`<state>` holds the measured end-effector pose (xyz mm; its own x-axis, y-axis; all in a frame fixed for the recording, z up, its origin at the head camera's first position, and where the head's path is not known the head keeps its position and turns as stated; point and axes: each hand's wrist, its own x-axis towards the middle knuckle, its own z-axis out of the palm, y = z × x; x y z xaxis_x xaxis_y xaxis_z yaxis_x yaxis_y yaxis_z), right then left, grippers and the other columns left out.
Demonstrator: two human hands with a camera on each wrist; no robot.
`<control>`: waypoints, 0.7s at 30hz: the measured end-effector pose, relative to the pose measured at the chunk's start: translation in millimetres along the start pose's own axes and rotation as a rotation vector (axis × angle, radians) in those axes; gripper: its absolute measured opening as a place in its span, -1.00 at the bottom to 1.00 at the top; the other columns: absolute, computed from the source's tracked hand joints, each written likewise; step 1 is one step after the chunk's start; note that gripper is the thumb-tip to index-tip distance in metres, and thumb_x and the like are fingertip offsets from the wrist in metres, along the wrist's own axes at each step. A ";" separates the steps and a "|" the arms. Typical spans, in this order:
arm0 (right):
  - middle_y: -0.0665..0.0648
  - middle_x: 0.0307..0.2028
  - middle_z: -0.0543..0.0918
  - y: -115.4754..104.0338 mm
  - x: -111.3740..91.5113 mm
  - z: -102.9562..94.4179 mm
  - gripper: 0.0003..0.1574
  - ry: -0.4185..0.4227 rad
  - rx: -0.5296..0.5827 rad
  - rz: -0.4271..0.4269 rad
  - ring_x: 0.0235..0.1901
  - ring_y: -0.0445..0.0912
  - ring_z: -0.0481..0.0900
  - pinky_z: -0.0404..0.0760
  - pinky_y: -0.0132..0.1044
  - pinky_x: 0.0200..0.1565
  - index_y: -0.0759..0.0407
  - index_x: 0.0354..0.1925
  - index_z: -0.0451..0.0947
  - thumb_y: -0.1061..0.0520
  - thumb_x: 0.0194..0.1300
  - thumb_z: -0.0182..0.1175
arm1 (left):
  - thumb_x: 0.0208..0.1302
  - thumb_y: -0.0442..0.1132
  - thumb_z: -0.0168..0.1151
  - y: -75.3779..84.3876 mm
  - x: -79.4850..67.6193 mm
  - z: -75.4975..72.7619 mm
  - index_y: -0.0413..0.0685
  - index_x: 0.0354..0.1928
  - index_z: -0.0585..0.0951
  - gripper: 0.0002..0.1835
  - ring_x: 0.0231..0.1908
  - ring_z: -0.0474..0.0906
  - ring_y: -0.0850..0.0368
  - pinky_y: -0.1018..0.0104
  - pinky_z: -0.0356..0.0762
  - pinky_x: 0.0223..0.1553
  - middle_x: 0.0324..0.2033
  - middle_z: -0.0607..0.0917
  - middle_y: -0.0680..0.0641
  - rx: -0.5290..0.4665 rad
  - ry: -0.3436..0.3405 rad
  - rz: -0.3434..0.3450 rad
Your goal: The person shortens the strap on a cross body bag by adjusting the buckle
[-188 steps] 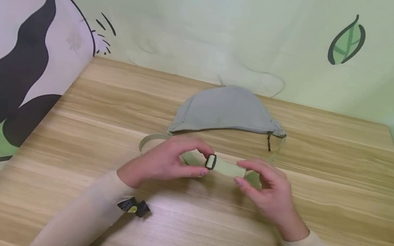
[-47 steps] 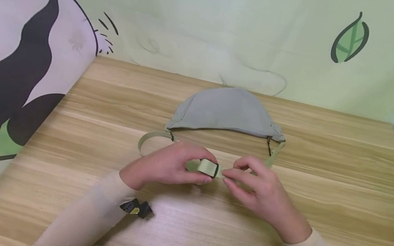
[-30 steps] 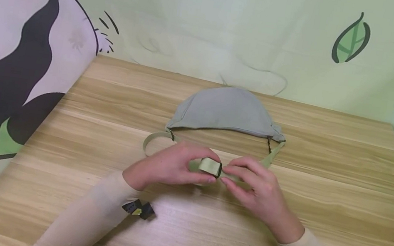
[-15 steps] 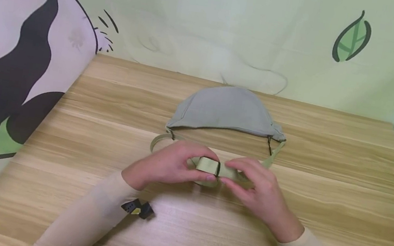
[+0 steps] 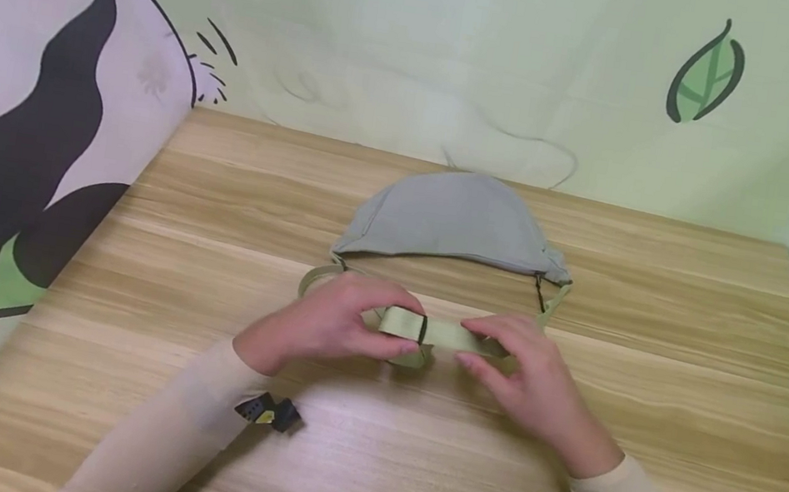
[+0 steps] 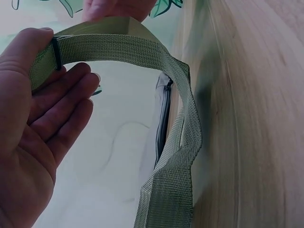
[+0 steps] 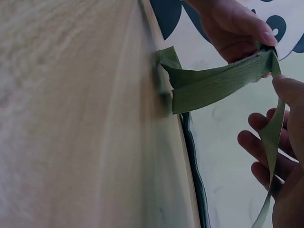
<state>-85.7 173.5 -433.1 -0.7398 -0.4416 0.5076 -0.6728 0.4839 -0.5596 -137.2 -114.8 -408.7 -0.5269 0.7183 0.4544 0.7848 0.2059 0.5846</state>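
Observation:
A light green webbing strap [image 5: 452, 336] stretches between the two hands above the table, threaded through a black slider buckle [image 5: 423, 330]. My left hand [image 5: 324, 316] pinches the buckle and the strap's short loop between thumb and fingers. To the right of the buckle, my right hand [image 5: 531, 374] pinches the flat strap with thumb and index finger; its other fingers curl loosely in the right wrist view. Lower down, the strap [image 6: 178, 71] bends toward the table in the left wrist view. Behind the hands lies a grey crescent-shaped waist bag [image 5: 455, 217], joined to the strap at both ends.
The wood-grain table [image 5: 662, 334] carries the bag. A black zipper pull [image 5: 540, 292] hangs at the bag's right end. Pale green printed wall cloth [image 5: 421, 56] borders the table at the back, with a panda figure on the left side.
Earlier the strap ran singly from the buckle; now a loop sits on its left side. Over the last second my hands have drawn apart, baring more strap to the buckle's right.

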 end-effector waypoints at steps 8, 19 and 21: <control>0.12 0.00 0.84 -2.6 1.9 -5.3 -0.52 0.008 0.061 0.004 -0.01 -0.01 0.71 0.62 -0.45 0.14 0.15 0.11 0.75 0.29 0.20 0.53 | 0.19 -0.27 0.64 -0.9 -0.1 -0.5 -0.15 -0.01 0.76 -0.66 -0.14 0.81 0.15 0.30 0.78 -0.01 -0.16 0.87 -0.02 0.007 0.010 0.037; 0.12 -0.06 0.85 -6.6 9.0 1.9 -0.60 0.039 0.043 -0.070 -0.04 -0.01 0.68 0.58 -0.33 0.07 0.17 0.06 0.75 -0.06 0.42 0.46 | 0.23 -0.20 0.64 0.4 6.0 2.8 -0.13 -0.01 0.76 -0.65 -0.11 0.81 0.20 0.38 0.76 0.03 -0.15 0.87 0.01 0.030 -0.011 0.094; 0.12 -0.07 0.85 -8.2 10.6 2.8 -0.55 0.048 0.028 -0.084 -0.04 0.01 0.69 0.59 -0.31 0.09 0.18 0.05 0.75 -0.15 0.48 0.39 | 0.23 -0.19 0.63 0.5 6.8 3.7 -0.13 0.00 0.76 -0.65 -0.11 0.81 0.20 0.40 0.75 0.03 -0.14 0.87 0.01 0.045 -0.013 0.094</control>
<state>-88.1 162.7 -425.0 -0.6808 -0.4427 0.5835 -0.7324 0.4257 -0.5315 -139.2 -107.4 -407.9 -0.4462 0.7442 0.4970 0.8447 0.1667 0.5086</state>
